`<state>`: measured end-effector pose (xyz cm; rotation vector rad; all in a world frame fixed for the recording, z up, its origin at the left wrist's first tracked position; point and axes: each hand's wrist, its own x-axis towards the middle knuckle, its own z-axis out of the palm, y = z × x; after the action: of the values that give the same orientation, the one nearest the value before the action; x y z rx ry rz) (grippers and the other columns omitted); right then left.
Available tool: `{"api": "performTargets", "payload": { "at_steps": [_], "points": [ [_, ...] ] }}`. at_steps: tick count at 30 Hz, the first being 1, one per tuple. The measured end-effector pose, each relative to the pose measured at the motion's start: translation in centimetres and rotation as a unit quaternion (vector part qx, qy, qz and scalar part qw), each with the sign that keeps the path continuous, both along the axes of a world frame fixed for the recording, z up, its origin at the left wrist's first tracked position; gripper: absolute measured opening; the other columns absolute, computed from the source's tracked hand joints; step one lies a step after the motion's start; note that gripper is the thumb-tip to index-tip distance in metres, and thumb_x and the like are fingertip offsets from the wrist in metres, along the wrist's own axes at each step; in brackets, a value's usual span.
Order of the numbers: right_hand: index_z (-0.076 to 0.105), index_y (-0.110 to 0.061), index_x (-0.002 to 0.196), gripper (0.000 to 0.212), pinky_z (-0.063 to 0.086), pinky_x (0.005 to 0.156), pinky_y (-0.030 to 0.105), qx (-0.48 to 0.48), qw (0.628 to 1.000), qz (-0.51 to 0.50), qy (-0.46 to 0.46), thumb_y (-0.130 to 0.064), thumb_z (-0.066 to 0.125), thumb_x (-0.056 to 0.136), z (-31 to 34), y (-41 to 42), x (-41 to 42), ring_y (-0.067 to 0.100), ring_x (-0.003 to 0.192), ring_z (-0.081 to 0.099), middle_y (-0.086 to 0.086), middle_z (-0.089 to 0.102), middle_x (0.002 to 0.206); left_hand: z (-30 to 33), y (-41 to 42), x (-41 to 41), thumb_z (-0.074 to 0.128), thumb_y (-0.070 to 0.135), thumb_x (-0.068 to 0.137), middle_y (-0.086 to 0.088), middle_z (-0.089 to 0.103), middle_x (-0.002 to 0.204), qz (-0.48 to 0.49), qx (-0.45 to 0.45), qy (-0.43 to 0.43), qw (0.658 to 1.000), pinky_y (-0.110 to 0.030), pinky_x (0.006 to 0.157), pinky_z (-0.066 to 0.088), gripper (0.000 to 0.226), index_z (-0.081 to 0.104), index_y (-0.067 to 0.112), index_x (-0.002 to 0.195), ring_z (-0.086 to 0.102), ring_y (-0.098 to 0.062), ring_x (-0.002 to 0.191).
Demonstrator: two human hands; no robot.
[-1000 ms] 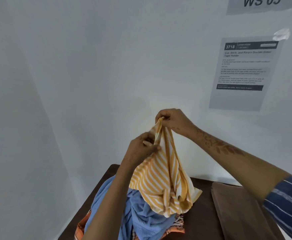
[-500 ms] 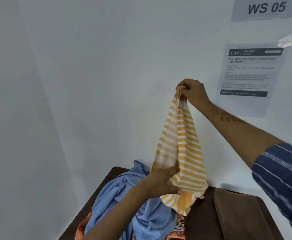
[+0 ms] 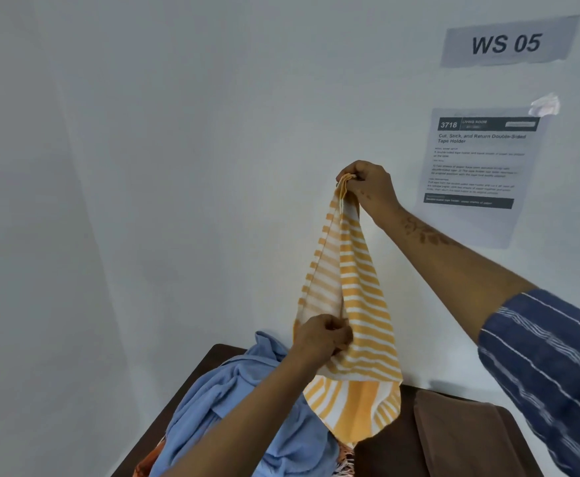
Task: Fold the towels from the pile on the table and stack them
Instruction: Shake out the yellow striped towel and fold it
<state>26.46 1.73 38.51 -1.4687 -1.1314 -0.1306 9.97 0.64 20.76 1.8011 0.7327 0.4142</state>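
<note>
A yellow-and-white striped towel (image 3: 357, 287) hangs in the air above the table. My right hand (image 3: 367, 187) pinches its top corner high up near the wall. My left hand (image 3: 321, 340) grips the towel's left edge lower down, just above the pile. The pile on the dark table (image 3: 385, 456) has a crumpled blue towel (image 3: 233, 404) on top and an orange fringed cloth (image 3: 345, 457) under it. A brown folded towel (image 3: 460, 438) lies flat to the right of the pile.
White walls close in behind and to the left of the table. A sheet of paper (image 3: 478, 170) and a "WS 05" label (image 3: 507, 43) are stuck on the back wall at the right.
My right hand has lifted the striped towel's corner up and to the right. My left hand has slid down its edge, so the towel now hangs stretched between them.
</note>
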Motion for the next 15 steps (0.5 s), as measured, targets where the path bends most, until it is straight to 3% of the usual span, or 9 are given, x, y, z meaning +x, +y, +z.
{"api": "performTargets", "payload": {
  "at_steps": [2,5,7,10,15],
  "points": [
    [0.069,-0.002,0.088,0.028,0.054,0.074,0.023,0.002,1.0,-0.004,-0.001,0.01,0.046,0.078,0.2,0.1,0.0,0.016,0.081,0.064,0.005,0.067,0.088,0.3,-0.6,0.5,0.06,0.035,0.087,0.006,0.061,0.076,-0.009,0.005,0.01,1.0,-0.017,0.064,0.044,0.017,0.063,0.019,0.09,0.056,-0.008,0.071],
    [0.069,-0.001,0.089,0.029,0.054,0.076,0.025,0.008,1.0,-0.015,-0.004,0.01,0.045,0.077,0.6,0.1,0.3,0.016,0.083,0.064,0.006,0.068,0.089,1.1,-1.1,0.9,0.056,0.025,0.09,0.004,0.06,0.076,0.035,0.157,0.019,0.987,-0.023,0.07,0.045,0.018,0.065,0.011,0.096,0.055,-0.012,0.075],
    [0.069,-0.001,0.09,0.03,0.052,0.07,0.015,0.014,0.999,-0.029,-0.003,0.01,0.045,0.077,1.1,-0.1,0.7,0.011,0.078,0.062,0.005,0.068,0.089,1.9,-0.5,0.7,0.048,0.012,0.088,-0.003,0.067,0.095,0.08,0.25,0.03,0.965,-0.025,0.077,0.044,0.024,0.069,0.01,0.102,0.059,-0.019,0.088],
    [0.069,-0.002,0.091,0.029,0.044,0.061,0.002,0.028,0.998,-0.062,-0.004,0.008,0.045,0.078,2.3,-1.0,1.9,0.008,0.077,0.058,0.001,0.065,0.088,3.7,1.9,-0.3,0.043,0.008,0.088,-0.007,0.063,0.117,0.101,0.301,0.045,0.947,-0.027,0.086,0.044,0.033,0.069,0.012,0.109,0.058,-0.025,0.105],
    [0.061,-0.003,0.094,0.027,0.038,0.057,0.003,0.049,0.994,-0.097,0.004,0.008,0.04,0.082,5.3,-2.5,4.2,0.013,0.085,0.053,0.003,0.059,0.091,10.1,9.8,-2.1,0.048,0.012,0.087,-0.013,0.064,0.117,0.087,0.387,0.192,0.898,-0.029,0.083,0.044,0.026,0.067,0.013,0.105,0.059,-0.028,0.106]
  ]
}}
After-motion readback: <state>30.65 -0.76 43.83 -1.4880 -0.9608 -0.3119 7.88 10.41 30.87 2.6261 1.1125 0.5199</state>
